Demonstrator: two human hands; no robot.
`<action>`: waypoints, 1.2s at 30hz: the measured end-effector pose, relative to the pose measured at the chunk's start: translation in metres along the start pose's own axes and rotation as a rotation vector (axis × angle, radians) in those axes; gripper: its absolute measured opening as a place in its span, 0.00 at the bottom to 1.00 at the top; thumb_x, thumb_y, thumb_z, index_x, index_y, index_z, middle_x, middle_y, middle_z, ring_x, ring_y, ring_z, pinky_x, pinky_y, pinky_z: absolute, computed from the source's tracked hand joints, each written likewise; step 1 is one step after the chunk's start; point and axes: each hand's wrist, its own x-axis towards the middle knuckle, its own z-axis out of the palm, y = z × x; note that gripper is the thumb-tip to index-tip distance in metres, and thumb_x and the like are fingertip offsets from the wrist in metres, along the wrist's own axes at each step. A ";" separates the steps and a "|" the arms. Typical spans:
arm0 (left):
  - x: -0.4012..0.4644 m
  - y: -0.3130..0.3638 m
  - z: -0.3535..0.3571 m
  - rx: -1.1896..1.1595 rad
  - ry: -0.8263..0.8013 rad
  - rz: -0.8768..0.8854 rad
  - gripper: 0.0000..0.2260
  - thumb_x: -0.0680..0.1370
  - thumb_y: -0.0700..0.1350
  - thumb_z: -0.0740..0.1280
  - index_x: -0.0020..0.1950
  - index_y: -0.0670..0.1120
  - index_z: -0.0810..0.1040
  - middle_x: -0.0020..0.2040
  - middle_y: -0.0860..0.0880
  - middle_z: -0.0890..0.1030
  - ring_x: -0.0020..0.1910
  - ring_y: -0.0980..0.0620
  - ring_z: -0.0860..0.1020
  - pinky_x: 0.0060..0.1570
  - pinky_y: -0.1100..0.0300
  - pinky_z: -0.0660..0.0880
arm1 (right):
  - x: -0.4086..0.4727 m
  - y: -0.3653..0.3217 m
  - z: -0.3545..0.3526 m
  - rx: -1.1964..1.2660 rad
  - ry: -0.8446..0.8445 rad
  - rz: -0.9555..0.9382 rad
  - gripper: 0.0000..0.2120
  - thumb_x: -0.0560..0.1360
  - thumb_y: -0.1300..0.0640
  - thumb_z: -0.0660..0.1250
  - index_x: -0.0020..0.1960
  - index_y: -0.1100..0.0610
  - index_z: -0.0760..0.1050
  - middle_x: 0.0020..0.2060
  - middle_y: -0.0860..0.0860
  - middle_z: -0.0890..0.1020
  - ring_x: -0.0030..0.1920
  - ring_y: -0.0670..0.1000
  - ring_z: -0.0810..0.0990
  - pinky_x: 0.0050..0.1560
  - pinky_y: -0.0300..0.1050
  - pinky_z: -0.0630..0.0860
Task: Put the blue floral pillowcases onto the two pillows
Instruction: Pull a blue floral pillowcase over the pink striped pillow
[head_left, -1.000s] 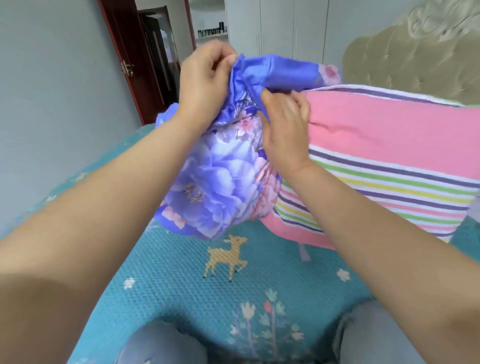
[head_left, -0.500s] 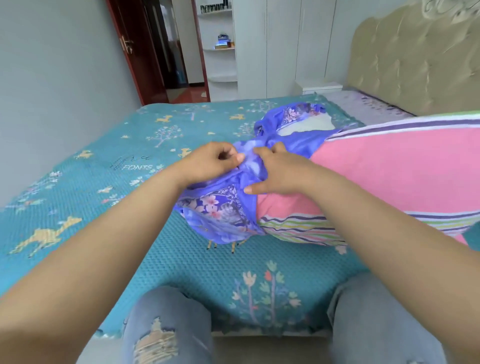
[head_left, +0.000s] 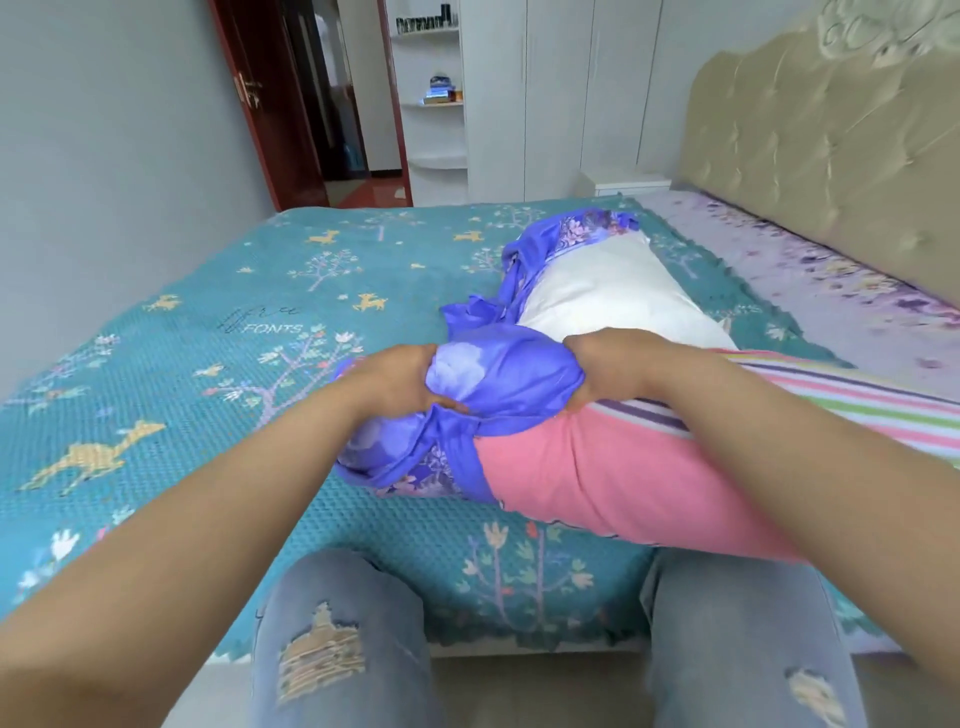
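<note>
The left hand (head_left: 400, 382) grips a bunched fold of the blue pillowcase (head_left: 498, 384), fingers curled into the cloth with the thumb underneath. The right hand (head_left: 605, 366) clutches the same gathered edge on the other side, fingers dug in where the cloth meets the pink pillow (head_left: 613, 467). Between the two hands the pillowcase is rucked into a thick roll over the pillow's left end; only that end is covered, and the pink face and striped band (head_left: 857, 400) lie bare to the right.

The pillow rests on the bed (head_left: 218, 364), near its front edge, above the person's knees in torn jeans (head_left: 332, 644). Just behind it lies a white pillow (head_left: 602, 291), with a second blue pillowcase (head_left: 524, 265) crumpled along its left side and far end. A padded headboard (head_left: 831, 156) stands at right; a red door (head_left: 265, 98), shelves (head_left: 434, 98) and white wardrobe (head_left: 561, 93) lie beyond.
</note>
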 end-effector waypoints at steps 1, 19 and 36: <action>-0.001 -0.001 0.006 -0.054 0.034 -0.005 0.27 0.70 0.55 0.74 0.66 0.50 0.73 0.63 0.49 0.77 0.61 0.48 0.75 0.57 0.61 0.69 | 0.000 0.004 0.005 0.022 0.095 -0.019 0.25 0.70 0.40 0.70 0.61 0.52 0.71 0.57 0.52 0.78 0.57 0.55 0.76 0.46 0.41 0.64; 0.004 -0.027 0.064 0.132 -0.065 -0.134 0.40 0.59 0.63 0.77 0.62 0.44 0.69 0.59 0.44 0.75 0.60 0.43 0.73 0.57 0.52 0.71 | 0.047 0.016 0.058 -0.232 0.123 -0.089 0.34 0.64 0.37 0.71 0.63 0.53 0.67 0.58 0.56 0.74 0.59 0.58 0.74 0.56 0.47 0.71; 0.016 0.017 0.069 -0.301 0.491 -0.423 0.18 0.79 0.51 0.62 0.31 0.44 0.65 0.31 0.44 0.74 0.38 0.43 0.74 0.36 0.56 0.62 | 0.074 -0.042 0.115 0.632 0.167 0.074 0.52 0.52 0.19 0.63 0.68 0.48 0.65 0.64 0.52 0.72 0.64 0.57 0.72 0.64 0.57 0.69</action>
